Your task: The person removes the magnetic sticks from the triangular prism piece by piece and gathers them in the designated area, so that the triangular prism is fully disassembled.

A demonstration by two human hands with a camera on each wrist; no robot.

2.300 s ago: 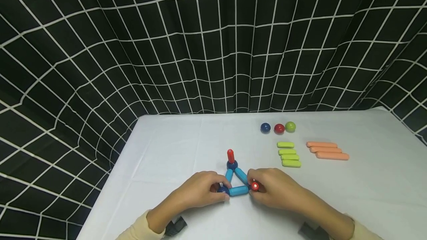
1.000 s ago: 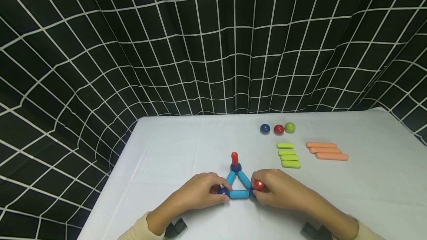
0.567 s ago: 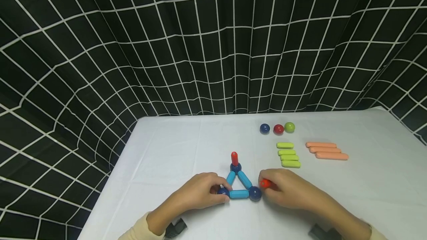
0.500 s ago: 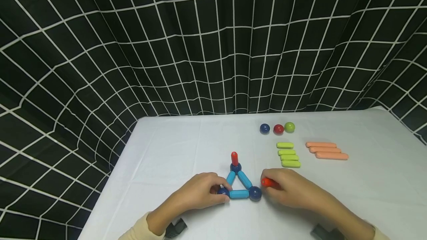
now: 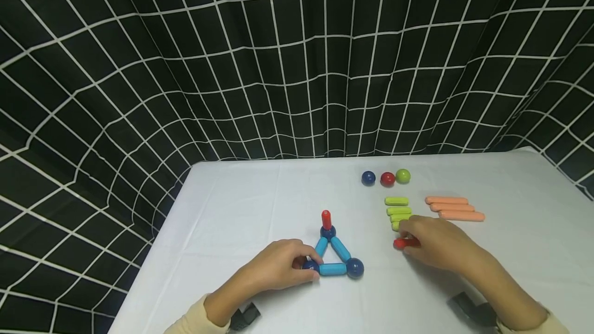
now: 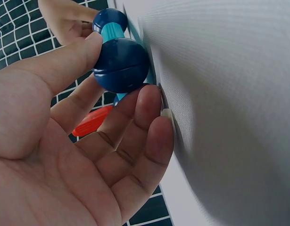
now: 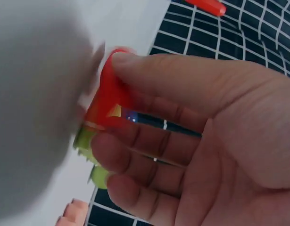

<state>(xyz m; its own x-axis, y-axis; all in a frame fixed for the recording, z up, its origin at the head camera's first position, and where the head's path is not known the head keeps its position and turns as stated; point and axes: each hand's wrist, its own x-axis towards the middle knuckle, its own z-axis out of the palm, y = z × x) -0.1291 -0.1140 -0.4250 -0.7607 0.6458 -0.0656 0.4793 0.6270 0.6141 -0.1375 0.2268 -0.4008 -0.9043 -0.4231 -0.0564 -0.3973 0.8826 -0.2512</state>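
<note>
Three turquoise sticks [image 5: 332, 269] and dark blue balls make a flat triangle on the white table. At its far corner a red stick [image 5: 327, 219] stands up from a ball [image 5: 328, 232]. My left hand [image 5: 284, 267] holds the near-left ball [image 6: 121, 66] between thumb and fingers. The near-right ball [image 5: 355, 268] has no stick on top. To its right, my right hand [image 5: 438, 245] pinches another red stick [image 5: 401, 244], blurred under the thumb in the right wrist view. That hand is close to the yellow-green sticks [image 5: 396, 211] and covers part of the nearest one.
Blue [image 5: 368, 178], red [image 5: 387, 179] and green [image 5: 403, 176] balls sit in a row at the back. Right of the yellow-green sticks lie three peach sticks [image 5: 459, 216]. A black curtain with a white grid [image 5: 297, 66] hangs behind the table [image 5: 232, 205].
My right hand has taken the red stick off the near-right ball and carried it right and away, towards the yellow-green sticks. The left hand has stayed on its ball.
</note>
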